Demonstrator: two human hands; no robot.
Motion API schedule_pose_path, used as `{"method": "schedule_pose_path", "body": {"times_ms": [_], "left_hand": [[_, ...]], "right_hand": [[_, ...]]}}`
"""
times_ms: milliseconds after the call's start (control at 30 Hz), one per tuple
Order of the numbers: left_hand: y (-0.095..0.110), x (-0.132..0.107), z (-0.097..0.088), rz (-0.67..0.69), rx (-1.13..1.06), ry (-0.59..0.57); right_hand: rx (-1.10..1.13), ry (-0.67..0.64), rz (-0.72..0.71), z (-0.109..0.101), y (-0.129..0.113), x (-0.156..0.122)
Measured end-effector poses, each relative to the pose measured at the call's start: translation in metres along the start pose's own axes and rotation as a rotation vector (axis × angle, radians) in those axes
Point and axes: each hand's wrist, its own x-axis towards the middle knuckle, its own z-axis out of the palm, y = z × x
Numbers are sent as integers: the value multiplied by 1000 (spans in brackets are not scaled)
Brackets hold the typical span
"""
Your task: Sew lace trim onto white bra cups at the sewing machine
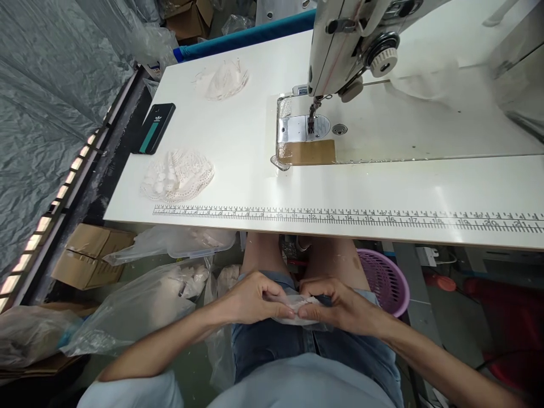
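There are two hands [260, 299] [338, 306], two tabletop cloths [182, 175] [227, 81], one phone [155, 127] and one sewing machine [335, 48].

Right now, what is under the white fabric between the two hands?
Under the white fabric, blue denim shorts show past its near edge. What lies directly beneath is covered, so I cannot tell.

A thin, crumpled fabric piece [297, 321] at six o'clock is sheer white, against blue denim shorts [272, 347]. The flat, glossy table [238, 141] is white, with a black ruler scale [314, 216]. At nine o'clock, a rounded lace piece [182, 175] shows a cream-white openwork pattern; at ten, a rectangular phone [156, 129] is black with a teal stripe [148, 137] and white logo [158, 118]. The round plastic basket [397, 289] at four is purple.
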Motion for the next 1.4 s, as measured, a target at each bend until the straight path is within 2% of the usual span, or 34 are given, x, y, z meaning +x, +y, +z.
{"method": "schedule_pose_path", "body": {"times_ms": [133, 233, 400, 567, 633, 733, 867, 1000, 1233, 1400], "left_hand": [[17, -19, 2, 138, -33, -106], [23, -23, 0, 206, -14, -155], [12, 5, -6, 95, -15, -26], [6, 23, -7, 66, -46, -48], [6, 23, -8, 62, -63, -34], [3, 20, -11, 21, -154, -75], [-2, 18, -14, -17, -192, -102], [-4, 19, -14, -12, -174, -131], [-12, 16, -14, -34, -160, -129], [-10, 16, -12, -2, -54, -108]], "right_hand": [[90, -90, -149, 9, -23, -13], [102, -130, -210, 7, -32, -18], [18, -20, -60, -10, -10, -6], [-46, 37, -1, -15, 2, 2], [-25, 69, 25, -17, 2, 1], [92, 70, 75, -24, 5, -2], [209, -8, 115, -32, 12, -2], [244, -86, 172, -29, 14, 4], [301, -31, 194, -26, 15, 6], [317, -22, 197, -26, 15, 5]]}}
